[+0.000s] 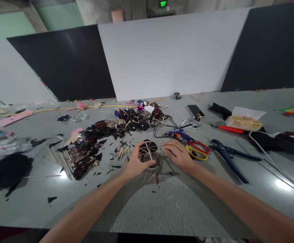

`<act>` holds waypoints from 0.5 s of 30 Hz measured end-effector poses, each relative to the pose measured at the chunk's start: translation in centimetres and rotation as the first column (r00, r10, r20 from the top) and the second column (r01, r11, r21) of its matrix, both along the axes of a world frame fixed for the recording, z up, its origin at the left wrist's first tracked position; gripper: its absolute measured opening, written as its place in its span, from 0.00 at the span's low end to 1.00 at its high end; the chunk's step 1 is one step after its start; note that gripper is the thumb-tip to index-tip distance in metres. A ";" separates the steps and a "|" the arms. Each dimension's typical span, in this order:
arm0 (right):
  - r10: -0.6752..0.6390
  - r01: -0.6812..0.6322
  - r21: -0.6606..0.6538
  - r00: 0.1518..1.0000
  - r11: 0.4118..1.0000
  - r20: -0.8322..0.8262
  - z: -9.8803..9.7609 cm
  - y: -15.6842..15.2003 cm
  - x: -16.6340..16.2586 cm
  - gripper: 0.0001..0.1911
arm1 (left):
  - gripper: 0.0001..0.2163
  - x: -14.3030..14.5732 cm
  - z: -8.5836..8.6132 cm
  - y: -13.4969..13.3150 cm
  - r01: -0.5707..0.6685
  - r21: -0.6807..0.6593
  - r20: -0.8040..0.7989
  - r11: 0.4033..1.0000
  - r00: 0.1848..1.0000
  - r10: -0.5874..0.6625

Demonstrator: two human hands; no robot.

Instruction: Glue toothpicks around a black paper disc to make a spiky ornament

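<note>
A small black paper umbrella with thin wooden ribs lies on the grey table, over a round ring of tape. My left hand curls round its left side, fingers pinching the paper edge. My right hand lies just right of it, fingers bent down on loose toothpicks on the table. Loose sticks and black paper scraps lie around both hands.
A heap of finished black umbrellas sits behind. A blue glue gun, yellow and red scissors and blue pliers lie to the right. A phone and tissue pack are farther back right. Dark cloth and paper pieces lie left.
</note>
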State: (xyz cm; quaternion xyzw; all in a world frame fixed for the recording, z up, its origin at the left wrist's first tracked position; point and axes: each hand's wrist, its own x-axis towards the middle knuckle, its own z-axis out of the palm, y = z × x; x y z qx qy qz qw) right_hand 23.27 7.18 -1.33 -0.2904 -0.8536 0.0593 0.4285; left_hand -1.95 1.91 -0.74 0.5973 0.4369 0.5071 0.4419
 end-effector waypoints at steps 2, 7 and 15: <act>-0.065 0.059 0.106 0.996 0.993 0.053 0.0 -0.7 0.3 0.12 | 0.37 -0.1 0.0 -0.1 0.063 -0.010 -0.006 0.998 0.998 -0.063; -0.214 0.160 0.261 0.957 0.952 0.195 0.3 -2.6 0.6 0.13 | 0.39 0.1 0.0 -0.6 0.170 0.007 -0.039 0.986 0.985 -0.169; -0.168 0.091 0.241 0.933 0.966 0.317 1.2 -3.3 0.7 0.21 | 0.38 0.5 0.7 -1.4 0.292 -0.001 -0.086 0.956 0.953 -0.291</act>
